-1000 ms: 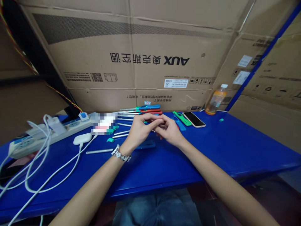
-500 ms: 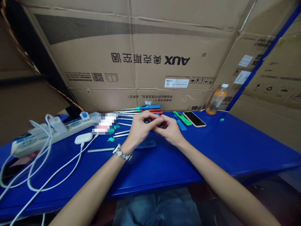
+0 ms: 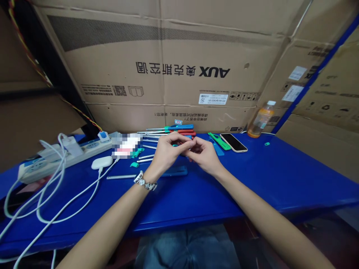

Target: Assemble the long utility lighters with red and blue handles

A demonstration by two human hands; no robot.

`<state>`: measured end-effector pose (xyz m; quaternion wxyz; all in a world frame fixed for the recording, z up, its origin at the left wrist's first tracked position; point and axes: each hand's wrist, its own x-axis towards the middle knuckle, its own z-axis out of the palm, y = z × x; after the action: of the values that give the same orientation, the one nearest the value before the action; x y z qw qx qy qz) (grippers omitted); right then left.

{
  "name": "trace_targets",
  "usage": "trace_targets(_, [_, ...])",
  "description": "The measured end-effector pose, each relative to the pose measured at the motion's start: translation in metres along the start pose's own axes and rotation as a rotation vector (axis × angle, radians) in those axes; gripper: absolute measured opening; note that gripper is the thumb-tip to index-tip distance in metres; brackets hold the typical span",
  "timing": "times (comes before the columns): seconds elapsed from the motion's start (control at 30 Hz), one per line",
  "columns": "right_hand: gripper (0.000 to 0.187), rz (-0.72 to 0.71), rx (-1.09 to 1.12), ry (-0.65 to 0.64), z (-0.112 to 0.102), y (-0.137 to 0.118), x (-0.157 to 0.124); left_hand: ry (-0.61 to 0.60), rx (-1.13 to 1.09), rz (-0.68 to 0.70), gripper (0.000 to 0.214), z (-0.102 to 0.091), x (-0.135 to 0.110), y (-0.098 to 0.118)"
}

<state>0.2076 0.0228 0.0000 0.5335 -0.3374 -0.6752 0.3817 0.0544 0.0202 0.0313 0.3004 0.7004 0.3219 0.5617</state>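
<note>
My left hand [image 3: 169, 149] and my right hand [image 3: 204, 152] meet above the blue table, fingers curled and fingertips pressed together. Whatever they pinch is too small and too covered to name. Behind and under them lie several long metal rods with blue, red and green handles, such as a blue-handled lighter-like tool [image 3: 182, 127] at the back. Below my left wrist another blue-handled piece [image 3: 175, 171] lies flat with its metal rod pointing left. A green plastic handle part [image 3: 220, 141] and a blue one [image 3: 217, 147] rest right of my hands. Small green caps [image 3: 134, 164] lie to the left.
A phone [image 3: 233, 142] and a bottle of orange drink [image 3: 261, 119] are at the back right. On the left are a power strip [image 3: 92, 147], white cables and a white case [image 3: 101, 162]. A cardboard wall [image 3: 179, 45] stands behind the table [image 3: 252, 186].
My hands stay pinched together in nearly the same place. The view has shifted slightly, so the background sits a little further right.
</note>
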Motion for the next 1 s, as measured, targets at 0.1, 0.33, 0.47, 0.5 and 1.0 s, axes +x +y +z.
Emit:
trace_targets(0.1, [0.033,0.03,0.018,-0.08,-0.004,-0.003,-0.001,-0.046,0.017,0.007,0.014,-0.006,-0.001,-0.001])
trace_targets(0.33, [0.033,0.038,-0.03,-0.205,-0.014,-0.014,-0.002,-0.198,-0.002,-0.026,0.026,-0.015,-0.003,0.002])
trace_targets(0.47, [0.03,0.018,-0.045,-0.125,-0.011,-0.01,0.001,-0.2,0.122,-0.01,0.03,-0.028,-0.01,-0.009])
trace_targets(0.5, [0.032,0.026,-0.007,-0.107,-0.01,-0.009,0.003,-0.207,0.19,-0.009,0.03,-0.033,-0.014,-0.014])
trace_targets(1.0, [0.043,0.027,0.077,-0.159,0.005,-0.01,0.0,-0.551,0.318,-0.142,0.025,-0.037,-0.044,-0.048])
